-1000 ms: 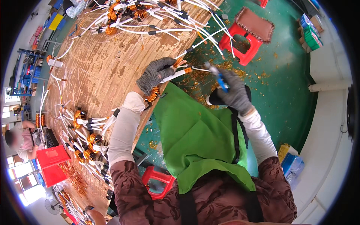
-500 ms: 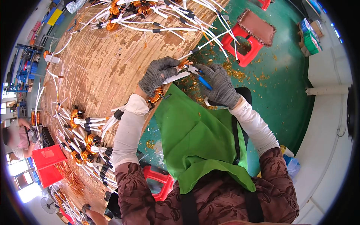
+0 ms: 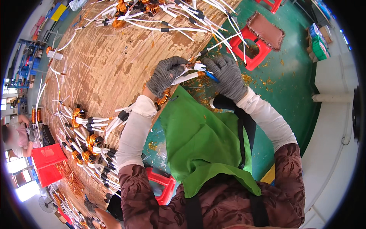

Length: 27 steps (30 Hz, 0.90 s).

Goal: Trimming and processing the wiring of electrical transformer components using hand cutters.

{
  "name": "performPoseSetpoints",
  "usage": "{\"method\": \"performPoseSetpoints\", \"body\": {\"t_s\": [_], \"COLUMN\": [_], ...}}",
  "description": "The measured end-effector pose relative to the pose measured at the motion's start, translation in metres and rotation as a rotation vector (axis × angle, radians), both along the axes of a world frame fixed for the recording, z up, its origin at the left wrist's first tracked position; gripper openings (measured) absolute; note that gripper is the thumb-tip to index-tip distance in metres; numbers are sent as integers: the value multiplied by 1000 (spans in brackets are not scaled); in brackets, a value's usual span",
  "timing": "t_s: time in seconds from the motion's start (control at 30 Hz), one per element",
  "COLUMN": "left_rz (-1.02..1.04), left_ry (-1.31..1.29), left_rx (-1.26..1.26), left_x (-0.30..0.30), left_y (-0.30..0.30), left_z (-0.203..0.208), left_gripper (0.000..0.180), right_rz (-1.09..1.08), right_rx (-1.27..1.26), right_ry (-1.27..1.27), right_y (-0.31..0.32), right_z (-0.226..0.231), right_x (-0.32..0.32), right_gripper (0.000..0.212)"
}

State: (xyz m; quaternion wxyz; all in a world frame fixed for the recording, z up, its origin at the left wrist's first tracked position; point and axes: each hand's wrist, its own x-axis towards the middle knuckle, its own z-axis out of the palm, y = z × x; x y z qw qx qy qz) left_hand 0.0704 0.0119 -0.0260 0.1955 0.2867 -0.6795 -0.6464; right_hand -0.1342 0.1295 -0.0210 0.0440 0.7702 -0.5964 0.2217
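Note:
Gloved in grey, my left hand [image 3: 166,76] is closed around the white-sleeved leads [image 3: 186,79] of a copper-wound coil [image 3: 164,96] at the table's edge. Orange windings of that coil show just below my left wrist side. My right hand [image 3: 227,78], also in a grey glove, grips blue-handled pliers [image 3: 212,76]. Their metal jaws meet the wire ends just beyond my left fingertips. Bare copper shows at the end of one lead. Exactly what the jaws close on is too small to make out. A green apron [image 3: 202,129] covers my lap below both hands.
The worn wooden table [image 3: 114,57] carries piled coils with white leads [image 3: 91,145] at left and more coils [image 3: 152,7] at the far side. A red stool [image 3: 253,49] with a brown cushion stands right, over copper scraps on the green floor. Another person [image 3: 23,135] works near red bins [image 3: 47,156].
My right hand has come slightly up and closer around the pliers, showing less of the blue handle. The leads in my left hand have turned a little, and the whole view has shifted slightly.

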Motion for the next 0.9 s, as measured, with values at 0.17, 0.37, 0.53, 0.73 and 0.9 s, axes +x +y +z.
{"method": "performPoseSetpoints", "body": {"t_s": [0.17,0.37,0.53,0.73,0.9], "left_rz": [125,189,125,94,96], "left_ry": [74,79,-205,-327,-411], "left_rx": [141,-6,-399,-478,-525], "left_x": [-6,-6,-19,-29,-33], "left_y": [8,4,8,9,15], "left_z": [3,-10,-8,-11,8], "left_gripper": [20,25,45,54,55], "right_rz": [-237,-8,-164,-211,-605], "right_rx": [117,739,719,496,-88], "right_ry": [-647,-2290,-1809,-1909,-1900], "right_y": [14,34,38,44,45], "right_z": [-38,-1,-1,-13,-27], "right_x": [49,64,50,61,16], "right_gripper": [50,40,46,41,30]}}
